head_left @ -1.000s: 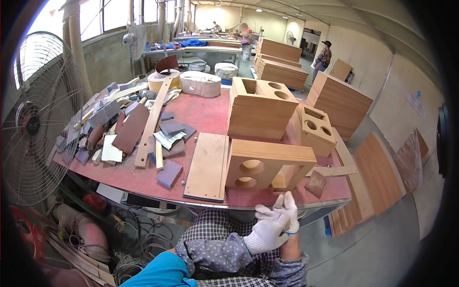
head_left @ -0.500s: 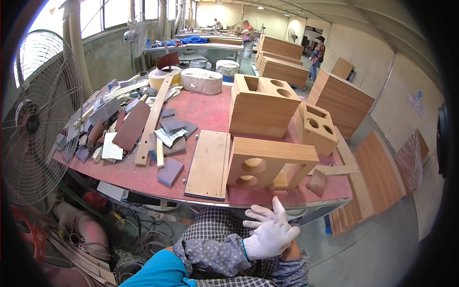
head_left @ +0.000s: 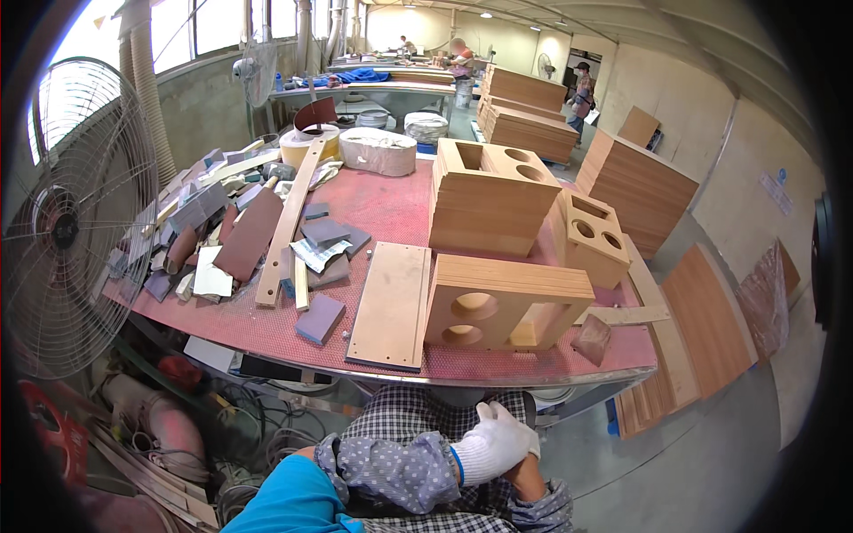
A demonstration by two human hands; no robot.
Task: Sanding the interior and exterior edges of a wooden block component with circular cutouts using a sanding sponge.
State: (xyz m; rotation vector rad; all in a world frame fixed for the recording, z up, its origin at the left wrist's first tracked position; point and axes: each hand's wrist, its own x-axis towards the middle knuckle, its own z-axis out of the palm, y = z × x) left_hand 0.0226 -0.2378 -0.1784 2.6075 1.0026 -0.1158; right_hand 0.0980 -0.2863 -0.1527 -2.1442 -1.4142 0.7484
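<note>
Above my checkered lap, just off the table's front edge, my two hands are together. My left hand (head_left: 491, 444), in a white knitted work glove with a blue-edged cuff, lies closed over my right hand and its glove. Of my right hand (head_left: 527, 477) mainly the bare wrist shows; its fingers are largely hidden. On the table ahead stands a set of wooden panels (head_left: 511, 306) on edge, with two round holes and a rectangular opening. Beside it lies a flat drilled board (head_left: 388, 302). A brown block (head_left: 591, 339) sits near the right corner.
Stacks of cut-out panels (head_left: 489, 204) stand behind on the red table mat (head_left: 373, 209). Sanding blocks (head_left: 320, 318) and abrasive scraps lie at left, beside a large fan (head_left: 62, 218). Leaning boards (head_left: 702, 302) stand at right. Hoses (head_left: 160, 413) fill the lower left. Co-workers are far back.
The spread gloved fingers of my right hand have gone under my left hand. Both hands have drawn together and lowered slightly. A distant person has moved farther back.
</note>
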